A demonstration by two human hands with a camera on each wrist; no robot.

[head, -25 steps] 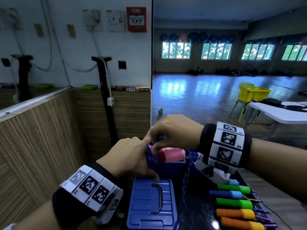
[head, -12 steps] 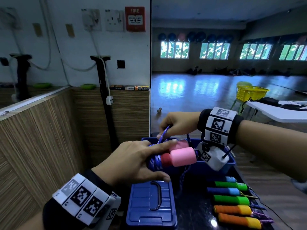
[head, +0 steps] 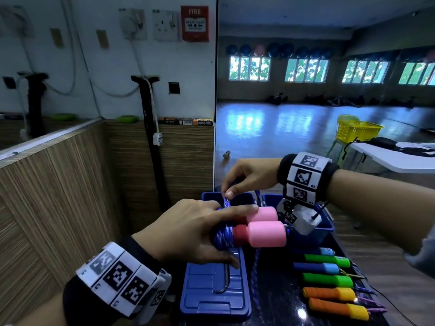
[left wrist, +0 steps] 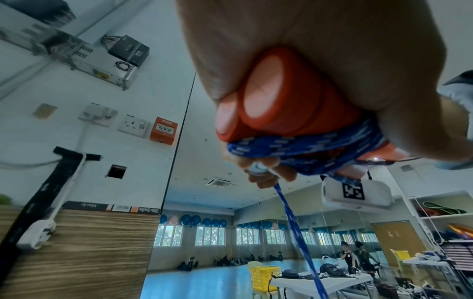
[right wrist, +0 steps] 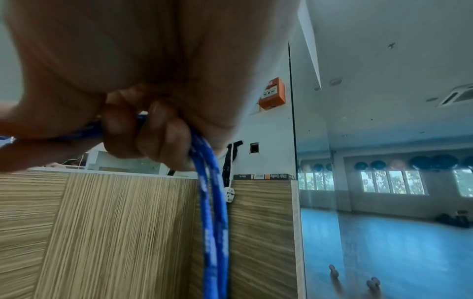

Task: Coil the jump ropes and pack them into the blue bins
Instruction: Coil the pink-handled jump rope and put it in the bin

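1. The pink-handled jump rope point(head: 259, 228), its blue cord point(head: 223, 234) wound around the two handles, is now sitting higher, lifted clear above the blue bins point(head: 308, 228) since a second ago; coiling is nearly finished.
2. The left hand point(head: 188, 231) is gripping the bundle, fingers wrapped around it.
3. The right hand point(head: 247, 177) is hovering behind it, pinching the loose cord and pulling it taut.
4. Other ropes point(head: 327, 281) are waiting on the dark table beside a bin lid point(head: 211, 292).
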